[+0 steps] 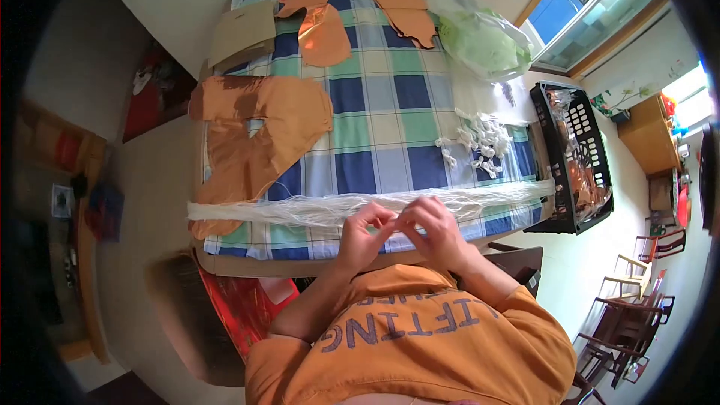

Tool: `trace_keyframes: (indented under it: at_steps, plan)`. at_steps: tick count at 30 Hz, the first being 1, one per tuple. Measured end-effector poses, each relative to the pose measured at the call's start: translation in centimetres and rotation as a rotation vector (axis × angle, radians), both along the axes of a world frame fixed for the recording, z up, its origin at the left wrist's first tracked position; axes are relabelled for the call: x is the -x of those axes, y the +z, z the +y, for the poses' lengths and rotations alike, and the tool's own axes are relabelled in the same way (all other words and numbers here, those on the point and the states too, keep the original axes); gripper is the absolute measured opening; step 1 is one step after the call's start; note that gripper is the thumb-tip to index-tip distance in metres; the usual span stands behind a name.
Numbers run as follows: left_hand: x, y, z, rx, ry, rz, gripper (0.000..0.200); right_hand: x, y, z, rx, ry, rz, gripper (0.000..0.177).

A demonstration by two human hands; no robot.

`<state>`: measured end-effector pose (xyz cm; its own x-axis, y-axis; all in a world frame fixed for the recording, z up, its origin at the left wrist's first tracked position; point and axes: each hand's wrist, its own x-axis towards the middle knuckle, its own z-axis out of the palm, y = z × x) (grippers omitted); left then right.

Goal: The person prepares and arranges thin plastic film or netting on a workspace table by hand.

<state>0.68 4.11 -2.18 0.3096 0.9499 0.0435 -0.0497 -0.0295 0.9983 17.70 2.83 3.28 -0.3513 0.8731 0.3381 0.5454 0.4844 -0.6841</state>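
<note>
A long bundle of white threads (pixel 315 210) stretches from left to right along the near edge of the checked cloth. Over its middle, my left hand (pixel 364 234) and my right hand (pixel 433 231) meet fingertip to fingertip. Both hands are closed in a pinch; whatever lies between the fingers is too fine to make out, perhaps hidden by them. Beyond my right hand rests a pile of small white knotted pieces (pixel 484 139). To the left, a large copper-coloured foil balloon (pixel 259 135) lies flat, its lower end under the threads.
More flat copper-coloured balloons (pixel 324 34) lie at the back, beside a cardboard piece (pixel 244 32). A pale green plastic bag (pixel 484 45) sits at the far right. A black plastic crate (pixel 574 157) stands against the right edge. Dark wooden chairs (pixel 626 326) are farther right.
</note>
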Motion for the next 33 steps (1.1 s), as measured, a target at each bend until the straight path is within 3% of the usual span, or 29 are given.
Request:
trace_keyframes:
  at_steps: [2,6,10,12,13,15,16,19,20,23,24,30,33]
  plan:
    - [-0.3,0.5,-0.6,-0.014,-0.066,0.028,0.008,-0.6,-0.6,1.4,0.022,-0.046,0.037,0.009]
    - [-0.3,1.1,-0.2,0.246,0.05,-0.296,0.006,-0.2,-2.9,0.6,0.047,-0.057,0.01,0.01]
    - [0.0,-0.3,0.1,0.038,0.112,0.047,0.007,0.4,-2.4,-0.8,0.017,-0.02,-0.041,0.011]
    - [0.3,0.1,0.3,-0.089,0.033,0.14,0.008,0.0,-1.2,-0.2,-0.043,-0.014,-0.078,0.01]
    - [0.4,0.3,0.3,-0.154,-0.006,0.187,0.008,-0.4,-1.1,0.3,0.04,-0.01,-0.031,0.01]
    - [0.6,1.2,0.3,-0.125,-0.086,0.106,0.007,-1.2,-0.9,1.2,0.204,0.008,0.063,0.01]
    - [0.6,1.4,0.3,-0.112,-0.12,0.065,0.007,-1.4,-1.3,1.4,0.381,0.034,0.281,0.012]
    - [0.3,0.7,0.4,0.269,-0.004,-0.32,0.007,-1.1,-2.8,1.3,0.377,-0.005,0.264,0.011]
    - [0.0,0.6,0.5,0.056,0.09,-0.162,0.009,-0.7,-3.3,0.9,0.409,-0.018,0.324,0.007]
    - [-1.0,0.6,0.7,-0.585,0.345,0.317,0.018,0.6,-4.9,0.4,0.685,-0.115,0.909,0.005]
    - [-1.1,0.5,0.6,-0.721,0.35,0.43,0.023,0.6,-5.4,0.6,0.672,-0.105,0.966,0.005]
    - [-1.4,0.6,0.7,-0.81,0.252,0.531,0.025,0.4,-5.4,0.9,0.534,-0.265,0.924,0.009]
    - [-1.7,0.8,1.0,-0.767,0.243,0.517,0.021,-0.5,-5.2,2.1,0.366,-0.247,0.647,0.013]
